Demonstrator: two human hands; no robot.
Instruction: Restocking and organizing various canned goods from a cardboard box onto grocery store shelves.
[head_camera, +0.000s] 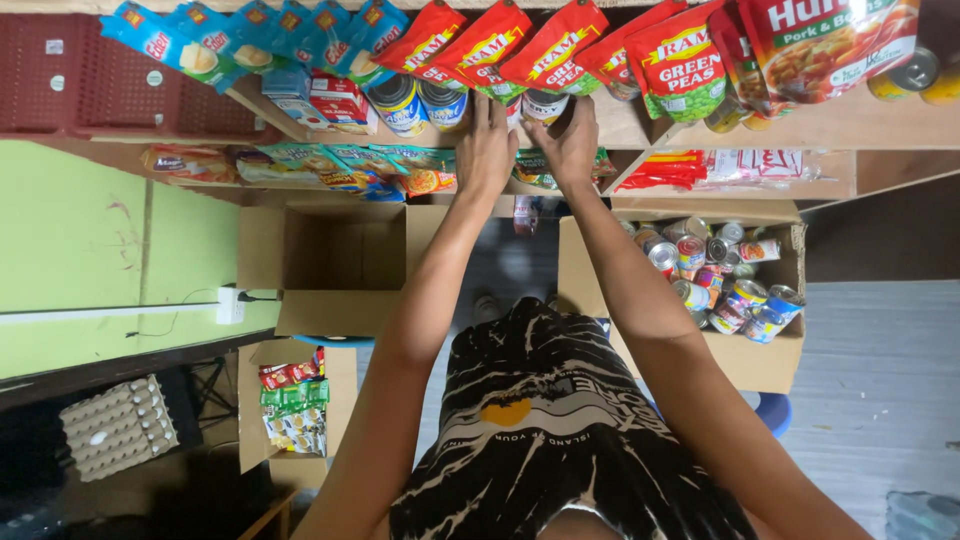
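Observation:
Both my arms reach forward to a wooden shelf (640, 125) stocked with cans. My right hand (572, 142) curls its fingers around a can with a white and dark label (545, 103) standing on the shelf. My left hand (486, 148) lies beside it, fingers stretched toward the shelf, its fingertips against a partly hidden can (512, 112). Two blue-labelled cans (420, 102) stand just left of that hand.
Red pouches (500, 45) and blue pouches (250, 35) hang over the shelf. Below are an open empty cardboard box (340, 260), a box of several cans (770, 360), and a small box of packets (250, 420). An egg tray (115, 425) lies at lower left.

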